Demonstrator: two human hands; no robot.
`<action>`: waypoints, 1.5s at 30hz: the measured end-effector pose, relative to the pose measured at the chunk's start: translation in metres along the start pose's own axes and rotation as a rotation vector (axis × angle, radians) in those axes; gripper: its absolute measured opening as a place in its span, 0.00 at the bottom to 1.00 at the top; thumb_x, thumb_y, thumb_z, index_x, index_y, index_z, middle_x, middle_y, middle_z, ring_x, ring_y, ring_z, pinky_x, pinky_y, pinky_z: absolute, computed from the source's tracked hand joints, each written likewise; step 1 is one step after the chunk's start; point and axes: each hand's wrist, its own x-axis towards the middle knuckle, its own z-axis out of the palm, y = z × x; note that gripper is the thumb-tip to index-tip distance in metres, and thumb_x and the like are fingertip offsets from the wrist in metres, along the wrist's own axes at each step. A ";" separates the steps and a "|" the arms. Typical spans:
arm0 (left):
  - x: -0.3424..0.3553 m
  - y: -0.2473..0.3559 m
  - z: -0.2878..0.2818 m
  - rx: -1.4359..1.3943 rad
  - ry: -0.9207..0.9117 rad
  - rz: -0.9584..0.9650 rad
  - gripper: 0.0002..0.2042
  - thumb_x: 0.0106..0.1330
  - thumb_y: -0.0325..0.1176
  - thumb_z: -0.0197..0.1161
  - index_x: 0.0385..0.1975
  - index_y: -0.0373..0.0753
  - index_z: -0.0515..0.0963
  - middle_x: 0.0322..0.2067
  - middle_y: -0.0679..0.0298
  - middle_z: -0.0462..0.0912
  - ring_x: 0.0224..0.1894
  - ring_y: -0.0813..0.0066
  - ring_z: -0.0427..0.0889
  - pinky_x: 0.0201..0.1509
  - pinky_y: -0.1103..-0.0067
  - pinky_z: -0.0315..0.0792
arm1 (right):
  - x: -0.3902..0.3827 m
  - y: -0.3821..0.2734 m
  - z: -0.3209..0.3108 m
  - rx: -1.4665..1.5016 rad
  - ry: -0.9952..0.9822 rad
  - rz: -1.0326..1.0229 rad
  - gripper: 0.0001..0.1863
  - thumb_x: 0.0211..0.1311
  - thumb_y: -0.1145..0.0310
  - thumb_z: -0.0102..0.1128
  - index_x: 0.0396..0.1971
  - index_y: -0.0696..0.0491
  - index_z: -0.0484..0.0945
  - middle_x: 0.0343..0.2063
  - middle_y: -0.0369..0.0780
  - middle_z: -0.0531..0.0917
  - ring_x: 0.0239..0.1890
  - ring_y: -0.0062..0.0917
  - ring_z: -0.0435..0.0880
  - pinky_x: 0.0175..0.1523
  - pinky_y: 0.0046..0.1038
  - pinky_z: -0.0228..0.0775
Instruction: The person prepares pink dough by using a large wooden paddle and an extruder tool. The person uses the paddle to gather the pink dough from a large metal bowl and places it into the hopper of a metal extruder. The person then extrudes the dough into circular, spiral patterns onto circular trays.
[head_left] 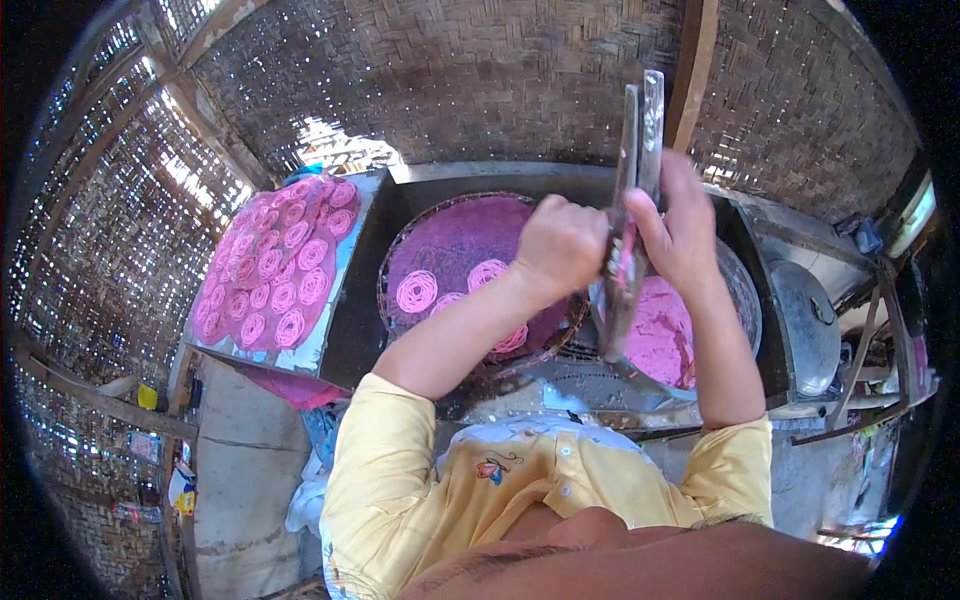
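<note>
My left hand (560, 240) is closed at the left side of an upright wooden press (631, 150) made of two narrow planks, smeared with pink paste. My right hand (673, 225) grips the right plank (653, 120), thumb against it, fingers slightly blurred. Below, at the right, a round metal basin (739, 310) holds pink dough (655, 340). At the center, a round tray (445, 230) lined with purple-pink material carries several coiled pink rosettes (416, 292), partly behind my left forearm.
At the left, a pink sheet (290, 195) covered with several rosettes rests on a raised surface. A dark trough edge (470, 170) runs behind the tray. A metal lid (805, 320) lies at the right. Woven bamboo walls (450, 80) and wooden posts surround the workspace.
</note>
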 end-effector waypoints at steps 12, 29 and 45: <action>-0.028 0.098 0.022 -0.258 0.036 -0.050 0.05 0.39 0.33 0.55 0.12 0.43 0.67 0.13 0.65 0.70 0.17 0.72 0.72 0.26 0.77 0.62 | -0.076 -0.008 -0.087 0.024 -0.539 0.008 0.18 0.33 0.76 0.61 0.29 0.56 0.65 0.26 0.41 0.71 0.27 0.35 0.72 0.33 0.29 0.65; -0.023 0.052 0.073 -1.132 -0.338 -0.533 0.23 0.41 0.35 0.66 0.40 0.35 0.72 0.39 0.54 0.75 0.42 0.64 0.75 0.47 0.76 0.66 | -0.121 0.134 -0.087 0.811 1.000 0.376 0.12 0.50 0.78 0.50 0.34 0.54 0.61 0.26 0.42 0.73 0.32 0.28 0.73 0.42 0.31 0.68; 0.003 0.028 0.110 -0.292 -0.961 -0.229 0.09 0.42 0.33 0.58 0.25 0.40 0.76 0.26 0.50 0.77 0.35 0.52 0.76 0.45 0.65 0.66 | -0.129 0.149 -0.099 0.546 0.929 0.372 0.17 0.51 0.80 0.51 0.39 0.54 0.57 0.27 0.43 0.74 0.31 0.25 0.73 0.43 0.27 0.63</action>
